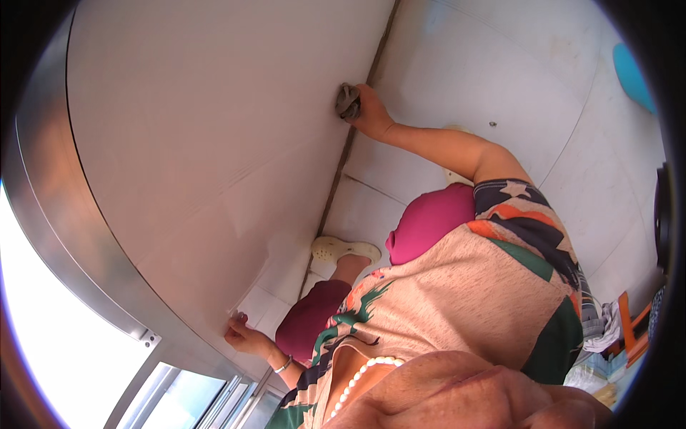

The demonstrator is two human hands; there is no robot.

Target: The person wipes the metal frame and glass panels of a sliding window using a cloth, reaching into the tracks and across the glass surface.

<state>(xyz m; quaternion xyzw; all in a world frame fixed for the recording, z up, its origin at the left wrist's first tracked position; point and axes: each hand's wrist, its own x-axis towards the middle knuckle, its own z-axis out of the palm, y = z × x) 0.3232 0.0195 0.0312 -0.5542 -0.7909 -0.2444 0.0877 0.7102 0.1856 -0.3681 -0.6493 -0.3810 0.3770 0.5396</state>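
My right hand (372,112) grips a crumpled grey-brown cloth (348,102), held against the glossy white wall panel (214,118) close to the dark joint at its foot. Nearer the window frame, my left hand (247,335) is beside the lower part of the panel with its fingers curled; whether it holds anything cannot be made out. A bracelet (284,364) is on the left wrist. My knees, in magenta trousers (434,220), are bent, and a cream clog (345,250) stands beside the joint.
A curved-looking metal frame (102,214) borders the panel at the left, beside a bright window. Pale floor tiles (536,69) bear a small dark speck (493,124). A turquoise object (634,78) is at the upper right; an orange frame (627,324) and cloth (605,327) lie lower right.
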